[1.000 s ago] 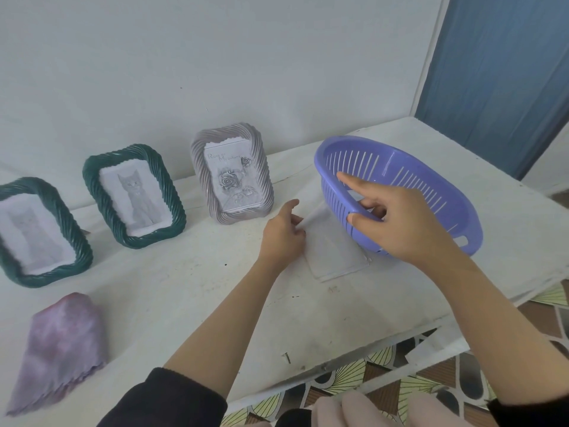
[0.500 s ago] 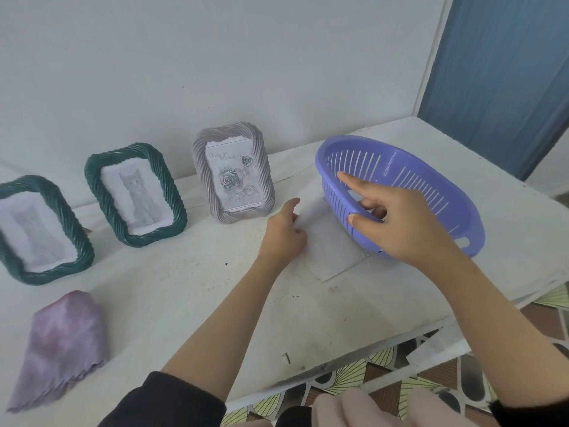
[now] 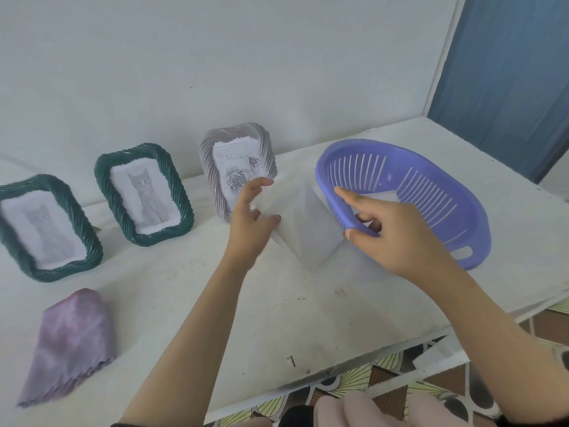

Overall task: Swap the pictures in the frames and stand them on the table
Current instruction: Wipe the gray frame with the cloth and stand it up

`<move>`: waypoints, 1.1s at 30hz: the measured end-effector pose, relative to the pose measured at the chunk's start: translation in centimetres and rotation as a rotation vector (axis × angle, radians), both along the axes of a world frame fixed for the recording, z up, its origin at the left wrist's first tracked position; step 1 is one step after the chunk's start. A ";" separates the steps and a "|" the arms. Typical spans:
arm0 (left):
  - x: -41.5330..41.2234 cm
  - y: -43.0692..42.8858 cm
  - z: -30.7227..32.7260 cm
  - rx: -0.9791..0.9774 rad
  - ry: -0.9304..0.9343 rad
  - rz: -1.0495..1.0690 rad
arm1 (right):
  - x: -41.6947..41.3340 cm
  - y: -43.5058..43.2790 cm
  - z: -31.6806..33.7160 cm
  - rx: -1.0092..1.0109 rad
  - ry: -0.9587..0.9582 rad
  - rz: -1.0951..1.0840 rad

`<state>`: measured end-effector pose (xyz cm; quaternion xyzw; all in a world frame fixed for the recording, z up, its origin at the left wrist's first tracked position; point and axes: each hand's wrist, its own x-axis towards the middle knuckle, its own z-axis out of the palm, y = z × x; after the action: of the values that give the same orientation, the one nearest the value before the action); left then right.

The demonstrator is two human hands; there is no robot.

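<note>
R hand (image 3: 397, 238) pinches basket (image 3: 455, 192) rim, tipping it so L hand (image 3: 251, 220) pinches prob. paper sheet (image 3: 308, 229) at its 9 o'clock.

- Your left hand (image 3: 251, 221) reaches forward, thumb and fingers pinched together on a thin sheet.
- Your right hand (image 3: 397, 238) extends alongside, thumb and curled fingers clamping a rim, index finger straight.

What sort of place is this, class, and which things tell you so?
Probably a plain room at home: a worn white table against a bare wall, standing picture frames, a plastic basket, and patterned floor tiles below.
</note>
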<state>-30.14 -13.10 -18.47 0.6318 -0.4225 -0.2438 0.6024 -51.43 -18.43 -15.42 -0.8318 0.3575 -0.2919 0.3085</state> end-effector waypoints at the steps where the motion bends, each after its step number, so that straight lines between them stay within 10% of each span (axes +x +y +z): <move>1: 0.4 0.3 0.5 -0.024 0.020 -0.003 | 0.1 0.1 -0.2 0.004 0.010 0.001; 11: 0.8 1.5 7.7 -0.091 0.077 -0.136 | 0.5 0.7 -0.8 0.052 0.101 0.041; 19: -2.6 -0.8 9.3 -0.117 0.190 -0.316 | 0.0 -0.2 1.8 0.444 -0.585 -0.018; 24: -4.8 -2.3 9.1 -0.106 0.019 -0.236 | -0.8 -0.9 2.6 0.171 -0.738 -0.339; 33: -10.1 -2.2 8.6 0.037 -0.014 -0.234 | -2.7 -2.4 0.1 -0.539 -0.219 -0.291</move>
<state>-40.21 -15.34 -9.85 0.5910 -0.4930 -0.3156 0.5550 -54.13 -20.82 -15.28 -0.7874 0.3473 -0.5047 0.0685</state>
